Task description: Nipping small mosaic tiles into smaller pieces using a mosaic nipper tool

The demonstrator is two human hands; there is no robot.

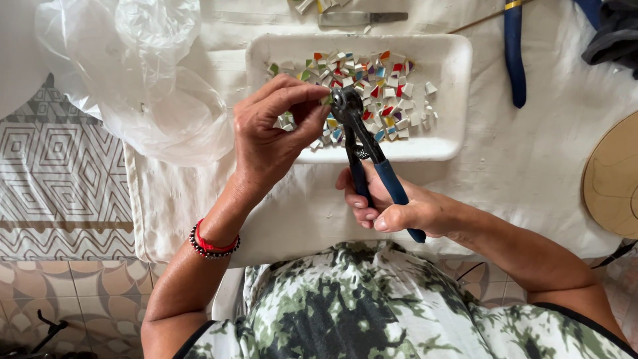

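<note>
The right hand is gripping the tile nippers low in the centre of the frame, fingers wrapped tight around the two blue rubbery handles, dark metal head pointing up. The left hand is pinching a tiny tile chip between thumb and forefinger, feeding it right at the jaws; the chip is too small to make out clearly. On that wrist, one red-and-black beaded bracelet is showing.

Just behind the nipper head, one white foam tray, rectangular with rounded corners, is sitting at upper centre, holding dozens of small angular mosaic pieces in white, red, yellow, blue and green, too many to count. The left hand is covering the tray's near-left corner.

A crumpled clear plastic bag is lying at upper left on the cloth-covered table. A second blue-handled tool is resting upper right, a metal blade along the top edge, and a round wooden board is poking in at the right edge.
</note>
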